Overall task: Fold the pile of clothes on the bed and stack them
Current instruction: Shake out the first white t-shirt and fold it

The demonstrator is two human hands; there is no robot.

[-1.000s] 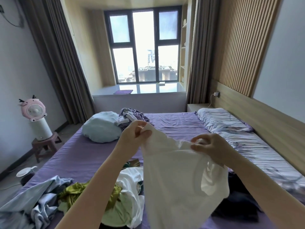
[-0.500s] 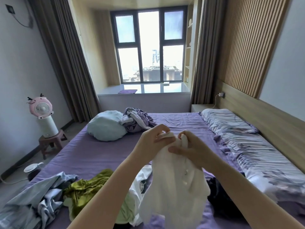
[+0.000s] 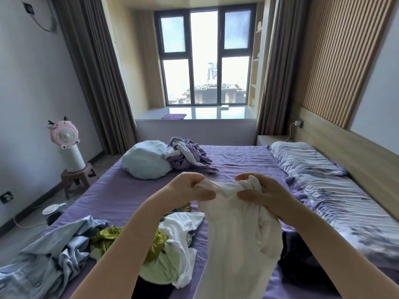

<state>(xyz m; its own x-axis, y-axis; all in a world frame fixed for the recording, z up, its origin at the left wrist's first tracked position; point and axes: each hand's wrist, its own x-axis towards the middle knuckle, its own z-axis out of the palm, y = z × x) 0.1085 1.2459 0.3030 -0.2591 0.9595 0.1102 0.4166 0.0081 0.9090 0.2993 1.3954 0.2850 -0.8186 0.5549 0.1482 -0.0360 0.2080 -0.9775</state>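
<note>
Head view: a white garment [image 3: 237, 240] is held up above the purple bed [image 3: 112, 190], its top edge pinched by the curled fingers of the left hand [image 3: 190, 187] and bunched in the closed grip of the right hand [image 3: 262, 195], while the unfolded pile of clothes [image 3: 164, 244] lies below on the near part of the bed. The cloth is judged thin, light and limp, so it is best taken at two corners or shoulder seams and spread flat. No brand, label or writing can be read.
</note>
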